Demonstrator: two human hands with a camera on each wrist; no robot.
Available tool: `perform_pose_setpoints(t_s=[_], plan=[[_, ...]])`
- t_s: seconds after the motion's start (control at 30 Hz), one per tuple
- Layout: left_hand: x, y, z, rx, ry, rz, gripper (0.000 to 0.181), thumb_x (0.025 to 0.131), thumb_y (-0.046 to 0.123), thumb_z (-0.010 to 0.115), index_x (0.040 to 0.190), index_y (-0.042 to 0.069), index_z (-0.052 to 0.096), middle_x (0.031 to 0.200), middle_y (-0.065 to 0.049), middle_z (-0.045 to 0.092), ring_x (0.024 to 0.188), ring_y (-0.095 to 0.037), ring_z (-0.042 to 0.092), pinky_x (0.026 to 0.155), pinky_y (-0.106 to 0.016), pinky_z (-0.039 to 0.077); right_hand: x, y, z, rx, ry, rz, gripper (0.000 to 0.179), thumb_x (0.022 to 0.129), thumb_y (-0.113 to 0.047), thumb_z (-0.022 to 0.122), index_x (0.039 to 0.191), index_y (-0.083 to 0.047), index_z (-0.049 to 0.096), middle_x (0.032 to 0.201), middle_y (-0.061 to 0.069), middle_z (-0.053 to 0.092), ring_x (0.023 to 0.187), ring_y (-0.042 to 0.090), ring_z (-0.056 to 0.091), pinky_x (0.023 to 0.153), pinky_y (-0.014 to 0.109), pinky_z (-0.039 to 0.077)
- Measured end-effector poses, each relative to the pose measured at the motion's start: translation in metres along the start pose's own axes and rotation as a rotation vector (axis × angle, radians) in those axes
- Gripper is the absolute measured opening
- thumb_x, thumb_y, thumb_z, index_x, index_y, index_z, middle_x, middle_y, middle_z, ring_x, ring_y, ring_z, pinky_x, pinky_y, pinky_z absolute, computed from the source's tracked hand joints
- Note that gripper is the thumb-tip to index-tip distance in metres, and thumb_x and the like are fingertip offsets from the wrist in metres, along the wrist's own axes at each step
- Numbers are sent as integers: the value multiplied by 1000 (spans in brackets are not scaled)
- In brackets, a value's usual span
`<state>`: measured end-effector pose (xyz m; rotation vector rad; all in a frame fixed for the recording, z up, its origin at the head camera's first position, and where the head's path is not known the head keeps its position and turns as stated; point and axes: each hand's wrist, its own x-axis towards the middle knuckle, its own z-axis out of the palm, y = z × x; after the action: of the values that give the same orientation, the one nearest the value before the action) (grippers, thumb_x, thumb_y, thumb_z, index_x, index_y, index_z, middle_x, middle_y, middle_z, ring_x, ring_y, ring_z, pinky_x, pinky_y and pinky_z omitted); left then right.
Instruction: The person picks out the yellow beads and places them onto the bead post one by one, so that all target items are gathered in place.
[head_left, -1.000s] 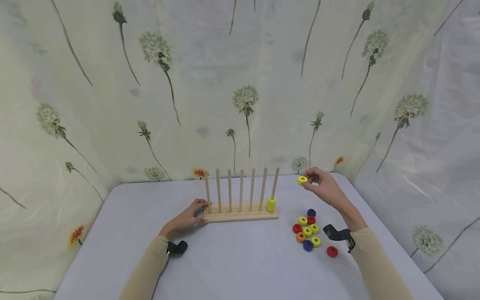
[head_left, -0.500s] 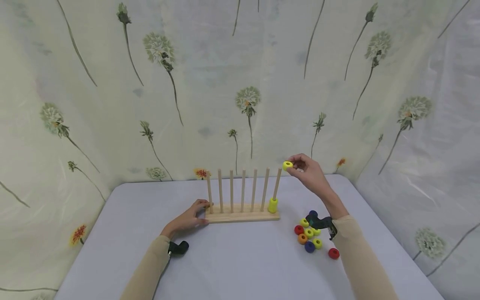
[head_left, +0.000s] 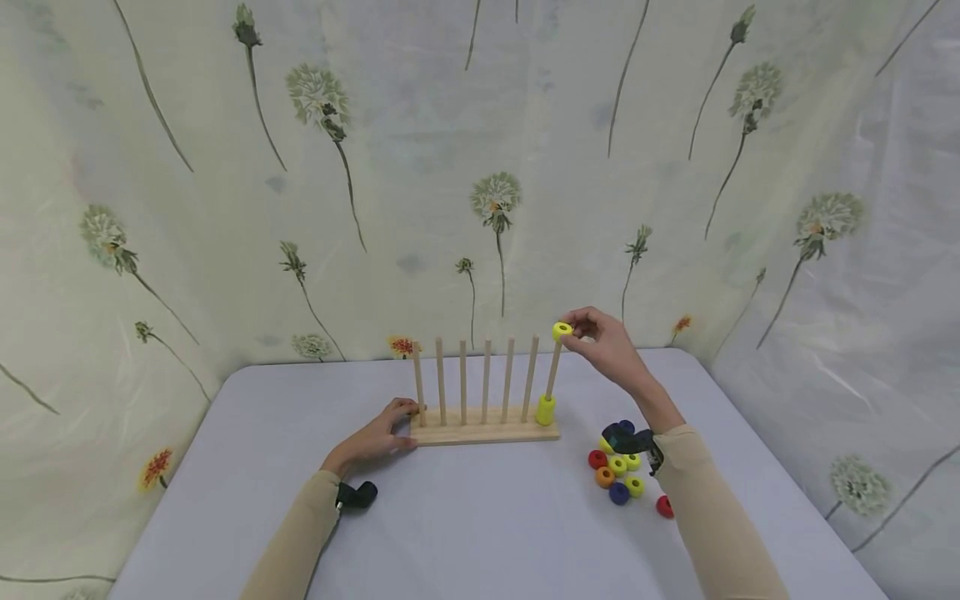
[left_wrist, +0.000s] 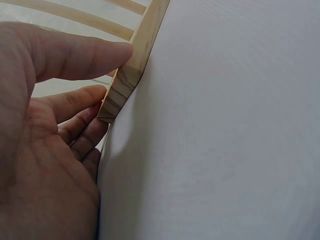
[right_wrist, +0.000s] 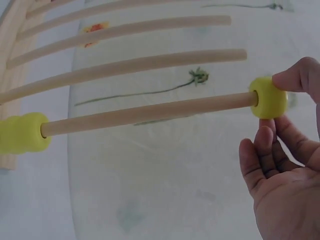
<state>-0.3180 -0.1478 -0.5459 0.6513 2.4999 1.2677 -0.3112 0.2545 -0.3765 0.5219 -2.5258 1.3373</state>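
Observation:
A wooden peg stand (head_left: 480, 433) with several upright dowels stands in the middle of the table. My left hand (head_left: 373, 433) grips its left end, thumb on the front side and fingers behind, as the left wrist view shows with the base's wooden end (left_wrist: 122, 87). At the top of the rightmost peg (head_left: 554, 371), my right hand (head_left: 609, 350) pinches a yellow bead (right_wrist: 270, 98) between thumb and fingers. The peg's tip sits in the bead's hole in the right wrist view. Lower on that peg, yellow beads (right_wrist: 25, 132) are stacked against the base.
Loose red, orange, blue and yellow beads, among them an orange one (head_left: 604, 477), lie on the white table (head_left: 465, 533) right of the stand. My right forearm and its wrist camera (head_left: 628, 440) partly cover them. A flower-printed cloth (head_left: 405, 167) hangs behind the table.
My right hand has carried the yellow bead left and up, from beside the stand onto the rightmost peg's tip. My left hand keeps its grip on the stand.

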Motion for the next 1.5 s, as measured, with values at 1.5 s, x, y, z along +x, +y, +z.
perform_pose_setpoints(t_s=[1.5], plan=[[2, 1, 2, 32, 14, -13, 63, 84, 16, 70, 142, 8, 46, 148, -11, 33, 144, -34, 25, 115, -57, 21, -42, 28, -17, -97, -62, 70, 30, 91, -23, 67, 115, -7, 58, 109, 7, 60, 93, 13, 54, 77, 13, 44]])
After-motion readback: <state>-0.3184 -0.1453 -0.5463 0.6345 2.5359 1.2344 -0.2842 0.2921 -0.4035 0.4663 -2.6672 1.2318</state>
